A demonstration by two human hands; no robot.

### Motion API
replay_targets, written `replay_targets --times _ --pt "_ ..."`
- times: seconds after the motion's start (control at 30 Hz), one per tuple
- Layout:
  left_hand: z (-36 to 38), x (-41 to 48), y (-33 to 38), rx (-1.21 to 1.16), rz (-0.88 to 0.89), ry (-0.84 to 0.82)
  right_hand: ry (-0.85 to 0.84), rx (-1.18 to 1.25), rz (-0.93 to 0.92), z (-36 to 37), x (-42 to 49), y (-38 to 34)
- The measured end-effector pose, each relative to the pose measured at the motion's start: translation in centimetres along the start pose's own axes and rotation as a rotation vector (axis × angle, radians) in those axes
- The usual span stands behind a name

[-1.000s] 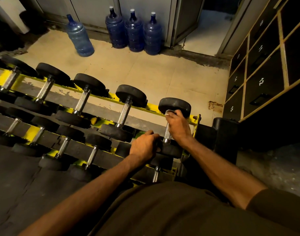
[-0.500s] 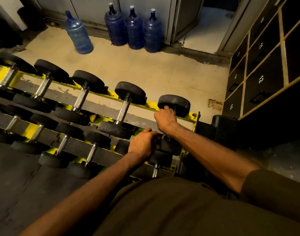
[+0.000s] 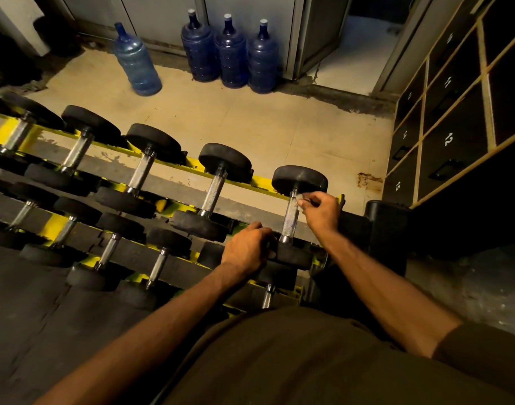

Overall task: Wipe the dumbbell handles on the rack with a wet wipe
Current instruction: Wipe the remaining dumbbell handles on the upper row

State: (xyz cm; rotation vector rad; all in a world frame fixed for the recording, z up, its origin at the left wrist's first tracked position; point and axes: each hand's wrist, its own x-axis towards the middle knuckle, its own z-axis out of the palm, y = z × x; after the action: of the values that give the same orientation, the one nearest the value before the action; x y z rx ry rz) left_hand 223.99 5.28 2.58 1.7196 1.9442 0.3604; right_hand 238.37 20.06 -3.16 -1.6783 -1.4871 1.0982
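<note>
right hand [image 3: 320, 210] pinches a small wet wipe [image 3: 304, 200] against the far end of the rightmost dumbbell handle [image 3: 290, 220], top row of the yellow rack [image 3: 262, 182] | left hand [image 3: 247, 249] curled over that dumbbell's near weight [image 3: 293, 254], hiding its left edge | more dumbbells [image 3: 212, 194] lined up left | blue water jugs [image 3: 230, 51] far across the floor | numbered lockers [image 3: 452, 141] right

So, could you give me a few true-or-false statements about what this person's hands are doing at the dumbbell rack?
1. The right hand pinches a wet wipe at the far end of the rightmost dumbbell handle. True.
2. The left hand holds a second wipe. False: it grips that dumbbell's near head.
3. Four water bottles stand on the floor. True.
4. The rack is painted red. False: the rack is yellow.
</note>
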Motion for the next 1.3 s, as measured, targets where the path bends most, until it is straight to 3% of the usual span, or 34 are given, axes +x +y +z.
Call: replay_targets --times 0.2,0.27,0.33,0.4,0.6,0.67,0.83,1.1,1.3 --pt "-0.3 0.1 0.1 0.015 -0.002 -0.013 -0.205 -0.010 0.112 -1.4 -2.5 1.2" --pt "-0.3 0.2 0.2 0.017 -0.001 -0.006 -0.105 0.061 0.128 -0.8 -1.3 0.5" --pt "-0.2 0.2 0.2 0.014 -0.005 -0.007 0.046 0.282 0.272 0.4 0.3 -0.1" --pt "-0.2 0.2 0.1 0.019 -0.017 -0.007 0.078 0.465 0.436 1.4 1.2 0.1" --pt "-0.2 0.3 0.2 0.015 -0.019 -0.004 -0.397 0.541 0.805 1.1 -0.2 3.1" --pt "-0.2 0.3 0.4 0.026 -0.020 -0.009 -0.413 0.536 0.815 0.9 0.4 2.8" --pt "-0.2 0.3 0.2 0.022 -0.035 -0.020 -0.178 0.835 0.754 1.4 2.1 1.3" --pt "-0.3 0.7 -0.1 0.000 -0.023 -0.043 -0.378 0.412 0.758 -0.9 -0.4 2.5" --pt "-0.2 0.7 -0.1 0.001 -0.037 -0.059 -0.157 0.833 0.711 1.6 1.4 0.3"
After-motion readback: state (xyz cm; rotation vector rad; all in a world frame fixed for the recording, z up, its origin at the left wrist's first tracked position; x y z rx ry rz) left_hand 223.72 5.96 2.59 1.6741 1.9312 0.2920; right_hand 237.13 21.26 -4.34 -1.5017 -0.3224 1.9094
